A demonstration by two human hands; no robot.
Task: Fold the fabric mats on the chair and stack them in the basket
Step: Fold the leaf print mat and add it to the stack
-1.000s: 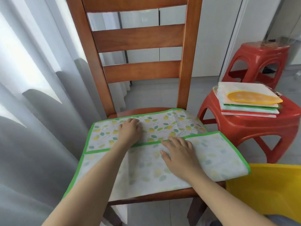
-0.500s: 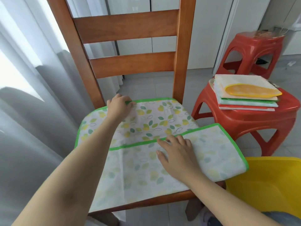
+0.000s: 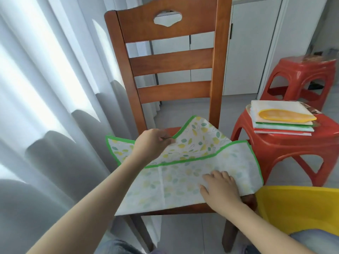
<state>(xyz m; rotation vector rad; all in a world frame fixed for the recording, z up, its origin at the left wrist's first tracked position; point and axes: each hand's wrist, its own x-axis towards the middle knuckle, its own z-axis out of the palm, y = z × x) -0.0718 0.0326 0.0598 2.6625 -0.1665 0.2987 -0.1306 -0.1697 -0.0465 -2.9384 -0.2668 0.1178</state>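
A white fabric mat (image 3: 183,176) with a leaf print and green border lies half folded on the seat of a wooden chair (image 3: 172,63). My left hand (image 3: 153,143) pinches the mat's far edge and lifts it off the seat. My right hand (image 3: 219,189) lies flat on the near folded layer, fingers spread, close to the seat's front right corner. A yellow basket (image 3: 300,208) stands low at the right, next to the chair. A stack of folded mats (image 3: 282,118), the top one with an orange patch, rests on a red stool (image 3: 286,143).
Grey-white curtains (image 3: 45,107) hang close on the left of the chair. A second red stool (image 3: 300,74) stands farther back at the right, before white cabinet doors (image 3: 253,52). Grey floor tiles show under and behind the chair.
My left hand moved from the mat's middle to its far edge, gripped it and raised it. My right hand slid nearer the front right corner. The camera tilted up.
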